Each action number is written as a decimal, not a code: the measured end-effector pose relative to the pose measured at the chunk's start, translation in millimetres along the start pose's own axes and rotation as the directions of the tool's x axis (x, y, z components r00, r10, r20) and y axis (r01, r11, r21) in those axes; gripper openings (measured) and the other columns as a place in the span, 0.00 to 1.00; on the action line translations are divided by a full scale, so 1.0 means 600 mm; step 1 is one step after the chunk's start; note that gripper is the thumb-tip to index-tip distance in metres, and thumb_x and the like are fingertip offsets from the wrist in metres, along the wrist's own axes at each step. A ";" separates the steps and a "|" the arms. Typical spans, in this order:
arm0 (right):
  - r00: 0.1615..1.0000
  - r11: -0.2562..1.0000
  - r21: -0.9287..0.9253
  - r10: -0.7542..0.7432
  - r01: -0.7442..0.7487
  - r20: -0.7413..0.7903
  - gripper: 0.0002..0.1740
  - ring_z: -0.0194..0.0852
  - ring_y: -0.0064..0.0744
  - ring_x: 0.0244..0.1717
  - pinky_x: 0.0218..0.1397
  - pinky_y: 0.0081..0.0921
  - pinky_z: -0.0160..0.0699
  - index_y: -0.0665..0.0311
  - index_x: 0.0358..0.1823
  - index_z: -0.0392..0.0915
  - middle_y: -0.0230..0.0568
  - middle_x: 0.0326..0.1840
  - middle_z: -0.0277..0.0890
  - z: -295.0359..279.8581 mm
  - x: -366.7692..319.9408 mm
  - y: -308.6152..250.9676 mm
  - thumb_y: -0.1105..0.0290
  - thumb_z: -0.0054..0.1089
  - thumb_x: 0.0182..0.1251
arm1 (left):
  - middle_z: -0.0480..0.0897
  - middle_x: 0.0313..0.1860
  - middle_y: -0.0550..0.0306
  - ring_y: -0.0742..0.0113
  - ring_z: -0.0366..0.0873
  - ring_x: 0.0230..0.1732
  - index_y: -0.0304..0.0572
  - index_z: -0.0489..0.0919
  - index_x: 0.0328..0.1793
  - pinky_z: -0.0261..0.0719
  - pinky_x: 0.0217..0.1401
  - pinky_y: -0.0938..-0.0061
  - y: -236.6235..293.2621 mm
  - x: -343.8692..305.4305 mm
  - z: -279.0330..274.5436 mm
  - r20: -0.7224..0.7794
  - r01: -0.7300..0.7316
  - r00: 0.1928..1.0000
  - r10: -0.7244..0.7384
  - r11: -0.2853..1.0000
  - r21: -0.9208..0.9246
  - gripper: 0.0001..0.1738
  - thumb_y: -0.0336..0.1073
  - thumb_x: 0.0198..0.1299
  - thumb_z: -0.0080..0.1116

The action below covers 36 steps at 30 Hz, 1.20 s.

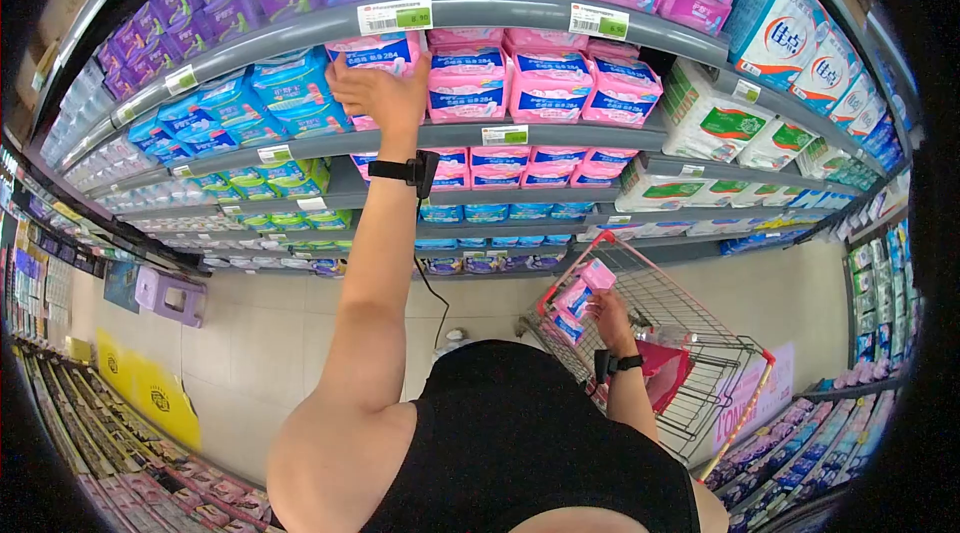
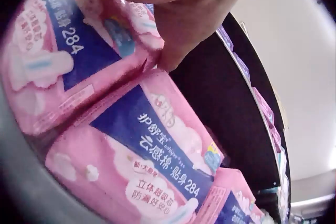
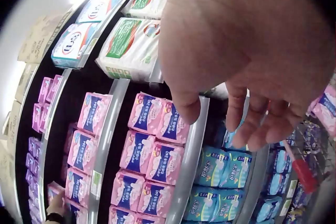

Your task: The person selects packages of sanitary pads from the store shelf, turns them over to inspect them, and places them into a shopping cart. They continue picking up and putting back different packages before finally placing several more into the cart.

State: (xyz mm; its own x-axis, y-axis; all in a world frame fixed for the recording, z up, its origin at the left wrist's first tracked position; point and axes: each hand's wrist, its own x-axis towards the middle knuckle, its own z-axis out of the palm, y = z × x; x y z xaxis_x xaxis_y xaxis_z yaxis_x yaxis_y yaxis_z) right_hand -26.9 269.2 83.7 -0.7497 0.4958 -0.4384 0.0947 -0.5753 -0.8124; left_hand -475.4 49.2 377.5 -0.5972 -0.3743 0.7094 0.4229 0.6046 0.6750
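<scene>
On the shelf, my left hand [image 1: 388, 95] grips a pink and blue pack of sanitary pads [image 1: 372, 51] at the left end of a row of like packs [image 1: 548, 83]. The left wrist view shows the fingers over its top and the thumb down its side, with a neighbouring pack [image 2: 152, 150] right beside it. My right hand [image 1: 612, 325], fingers loosely bent and palm bare in the right wrist view, is over the shopping cart [image 1: 690, 333]. Near its fingertips in the head view are pink pad packs [image 1: 574, 305] at the cart's corner.
Blue packs [image 1: 300, 93] stand left of the pink row, white tissue packs [image 1: 725, 118] right of it. A price rail [image 1: 480, 28] runs above my left hand. On the floor are a purple stool [image 1: 170, 295] and a yellow floor sticker [image 1: 145, 388]. A red bag [image 1: 665, 375] lies in the cart.
</scene>
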 end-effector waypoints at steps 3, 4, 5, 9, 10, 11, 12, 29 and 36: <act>0.999 1.000 0.013 -0.008 0.009 -0.040 0.11 0.78 0.27 0.41 0.46 0.26 0.75 0.56 0.46 0.77 0.31 0.41 0.80 0.013 -0.023 -0.003 0.59 0.57 0.72 | 0.54 0.70 0.30 0.38 0.51 0.71 0.29 0.51 0.71 0.51 0.68 0.41 0.004 -0.003 0.009 -0.040 0.033 0.999 -0.032 0.999 0.007 0.68 0.59 0.34 0.83; 0.999 1.000 0.031 -0.004 0.006 -0.051 0.11 0.78 0.27 0.41 0.46 0.26 0.75 0.56 0.46 0.77 0.31 0.40 0.80 0.006 -0.022 0.003 0.59 0.57 0.72 | 0.54 0.71 0.30 0.38 0.51 0.71 0.29 0.51 0.70 0.51 0.68 0.41 0.007 -0.002 0.012 -0.053 0.036 0.998 -0.035 0.999 0.015 0.68 0.60 0.33 0.83; 0.998 0.999 0.049 0.000 0.003 -0.062 0.11 0.78 0.27 0.40 0.46 0.26 0.75 0.57 0.46 0.77 0.31 0.40 0.80 -0.002 -0.019 0.012 0.59 0.57 0.72 | 0.54 0.71 0.30 0.38 0.51 0.71 0.29 0.51 0.70 0.51 0.68 0.41 0.009 -0.002 0.012 -0.067 0.038 0.997 -0.037 0.999 0.023 0.68 0.60 0.33 0.83; 0.998 0.998 0.057 0.019 -0.016 -0.053 0.11 0.78 0.28 0.41 0.46 0.26 0.74 0.57 0.47 0.77 0.32 0.40 0.79 -0.014 -0.021 0.038 0.59 0.57 0.73 | 0.56 0.69 0.31 0.39 0.51 0.71 0.27 0.53 0.67 0.50 0.68 0.42 0.010 0.000 0.017 -0.053 0.069 0.996 -0.066 0.996 0.054 0.66 0.59 0.32 0.83; 0.998 0.999 0.039 0.039 -0.037 -0.049 0.11 0.78 0.28 0.40 0.45 0.27 0.74 0.57 0.47 0.77 0.32 0.40 0.79 -0.012 -0.022 0.043 0.59 0.57 0.73 | 0.57 0.69 0.32 0.39 0.51 0.71 0.26 0.53 0.66 0.50 0.68 0.42 0.010 0.000 0.017 -0.040 0.086 0.996 -0.083 0.994 0.066 0.65 0.58 0.32 0.83; 0.997 0.998 0.018 0.059 -0.058 -0.045 0.11 0.78 0.28 0.40 0.45 0.27 0.74 0.57 0.47 0.77 0.33 0.40 0.79 -0.008 -0.021 0.050 0.59 0.58 0.73 | 0.57 0.68 0.32 0.39 0.51 0.71 0.26 0.54 0.65 0.50 0.68 0.42 0.008 -0.001 0.019 -0.034 0.086 0.996 -0.084 0.995 0.059 0.64 0.56 0.32 0.84; 0.996 0.997 -0.005 0.081 -0.081 -0.040 0.11 0.78 0.28 0.40 0.45 0.27 0.75 0.56 0.47 0.77 0.33 0.40 0.79 0.001 -0.022 0.052 0.59 0.58 0.72 | 0.58 0.67 0.33 0.39 0.51 0.71 0.25 0.54 0.64 0.50 0.68 0.42 0.006 -0.002 0.021 -0.029 0.087 0.996 -0.086 0.995 0.053 0.63 0.55 0.32 0.84; 0.980 0.879 -0.477 0.096 -0.003 0.172 0.15 0.78 0.26 0.41 0.45 0.26 0.76 0.61 0.52 0.76 0.34 0.42 0.81 0.030 -0.005 0.058 0.61 0.61 0.72 | 0.60 0.67 0.32 0.39 0.58 0.70 0.32 0.56 0.60 0.48 0.68 0.42 -0.037 -0.041 0.010 -0.138 -0.095 0.988 0.076 0.986 -0.134 0.51 0.45 0.39 0.82; 0.967 0.862 -0.505 0.093 0.040 0.236 0.13 0.80 0.26 0.42 0.47 0.27 0.79 0.60 0.51 0.76 0.32 0.41 0.80 0.012 -0.018 0.067 0.60 0.60 0.74 | 0.59 0.66 0.28 0.37 0.54 0.74 0.33 0.55 0.60 0.49 0.70 0.44 -0.033 -0.047 0.000 -0.142 -0.069 0.989 0.034 0.966 -0.250 0.50 0.41 0.42 0.82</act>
State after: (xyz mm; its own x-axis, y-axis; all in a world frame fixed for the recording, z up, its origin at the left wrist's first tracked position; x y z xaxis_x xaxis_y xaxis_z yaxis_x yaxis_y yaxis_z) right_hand -19.8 236.2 58.6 -0.8711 0.2722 -0.4087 0.3819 -0.1478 -0.9123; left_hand -466.7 48.0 344.0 -0.4799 -0.4497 0.7533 0.6196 0.4341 0.6539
